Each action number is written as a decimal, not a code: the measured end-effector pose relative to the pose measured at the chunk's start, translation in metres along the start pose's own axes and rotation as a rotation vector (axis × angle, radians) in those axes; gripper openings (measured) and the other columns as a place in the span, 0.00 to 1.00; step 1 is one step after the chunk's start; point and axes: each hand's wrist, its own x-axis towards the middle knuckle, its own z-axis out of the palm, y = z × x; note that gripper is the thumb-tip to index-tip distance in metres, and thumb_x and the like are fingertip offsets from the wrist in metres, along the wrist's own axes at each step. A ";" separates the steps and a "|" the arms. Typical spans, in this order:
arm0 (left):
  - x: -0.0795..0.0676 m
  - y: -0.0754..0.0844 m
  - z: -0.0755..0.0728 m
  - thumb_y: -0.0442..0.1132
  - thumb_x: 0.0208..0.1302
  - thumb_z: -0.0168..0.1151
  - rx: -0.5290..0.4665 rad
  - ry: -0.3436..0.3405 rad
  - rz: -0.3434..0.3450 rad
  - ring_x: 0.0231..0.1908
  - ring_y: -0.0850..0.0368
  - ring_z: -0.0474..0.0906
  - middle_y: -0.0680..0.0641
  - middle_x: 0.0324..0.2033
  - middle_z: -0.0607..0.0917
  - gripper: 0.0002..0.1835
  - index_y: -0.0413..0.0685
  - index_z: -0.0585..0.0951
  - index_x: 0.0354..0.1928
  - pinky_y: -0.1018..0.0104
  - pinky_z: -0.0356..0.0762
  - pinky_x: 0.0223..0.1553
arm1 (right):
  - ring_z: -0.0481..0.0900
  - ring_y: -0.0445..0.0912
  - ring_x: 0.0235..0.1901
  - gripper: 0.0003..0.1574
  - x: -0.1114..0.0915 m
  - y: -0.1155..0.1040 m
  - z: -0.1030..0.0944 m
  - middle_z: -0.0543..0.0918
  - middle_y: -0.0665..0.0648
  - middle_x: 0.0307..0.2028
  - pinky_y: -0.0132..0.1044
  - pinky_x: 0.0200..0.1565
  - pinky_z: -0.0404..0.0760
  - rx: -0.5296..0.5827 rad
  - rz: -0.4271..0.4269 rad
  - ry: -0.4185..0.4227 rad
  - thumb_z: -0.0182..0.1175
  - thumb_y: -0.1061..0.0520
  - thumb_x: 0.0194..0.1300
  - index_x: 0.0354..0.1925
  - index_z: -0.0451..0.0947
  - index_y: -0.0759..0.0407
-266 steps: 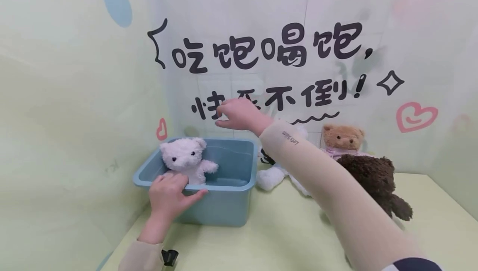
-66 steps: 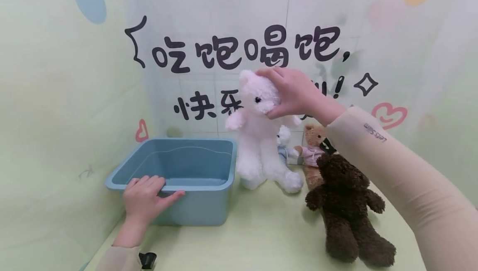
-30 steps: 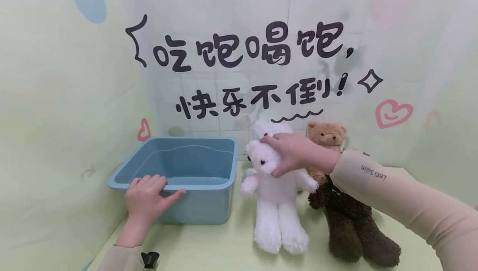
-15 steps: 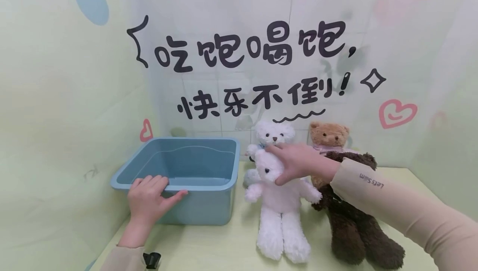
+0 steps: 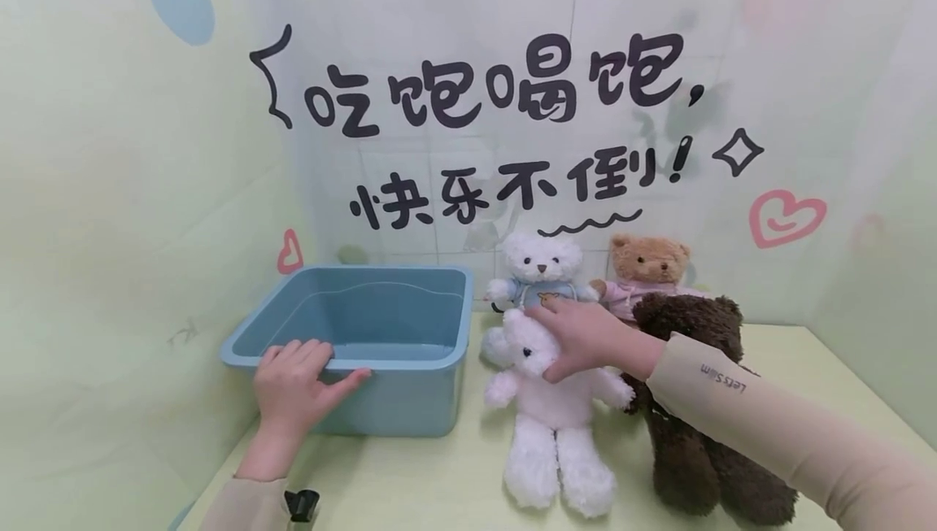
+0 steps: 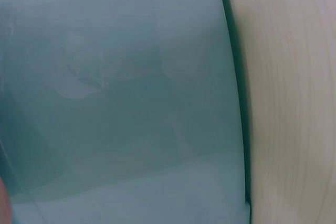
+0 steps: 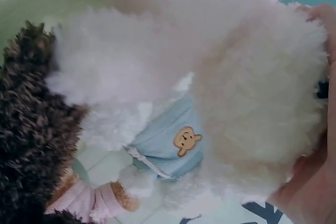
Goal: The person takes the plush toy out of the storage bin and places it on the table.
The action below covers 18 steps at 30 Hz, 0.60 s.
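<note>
My right hand (image 5: 594, 337) grips the head of a white teddy bear (image 5: 552, 401), thumb at its face and fingers over the top. The bear faces me with its legs down on the table. In the right wrist view this white teddy bear (image 7: 262, 98) fills much of the frame, with part of my hand (image 7: 315, 182) at the right edge. At left, my left hand (image 5: 293, 380) holds the near rim of a blue plastic bin (image 5: 395, 401), fingers curled over it and thumb along the outside. The bin's wall (image 6: 126, 87) fills most of the left wrist view.
Behind the held bear sits a white bear in a blue hoodie (image 5: 542, 258). A tan bear in pink (image 5: 650, 261) sits beside it. A dark brown bear (image 5: 684, 458) is partly under my right forearm. The table (image 5: 410, 482) meets printed curtain walls.
Earlier the white bear sat in the bin; my right hand has since moved it out to the right. Over the last second it lowers slightly towards me. My left hand stays on the rim.
</note>
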 end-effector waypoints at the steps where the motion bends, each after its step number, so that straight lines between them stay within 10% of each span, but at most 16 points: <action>1: 0.000 -0.001 0.000 0.79 0.54 0.47 0.002 0.002 -0.002 0.11 0.54 0.56 0.55 0.10 0.60 0.39 0.49 0.61 0.13 0.60 0.51 0.20 | 0.79 0.52 0.42 0.57 0.001 0.001 -0.002 0.77 0.60 0.49 0.46 0.34 0.79 0.012 0.009 -0.022 0.70 0.36 0.37 0.63 0.67 0.57; 18: 0.002 0.001 -0.001 0.78 0.54 0.46 0.000 0.011 0.003 0.11 0.55 0.55 0.56 0.11 0.57 0.39 0.49 0.61 0.12 0.60 0.50 0.19 | 0.78 0.57 0.51 0.62 0.015 0.002 -0.011 0.75 0.62 0.58 0.53 0.46 0.77 0.179 0.114 -0.124 0.60 0.17 0.44 0.66 0.66 0.53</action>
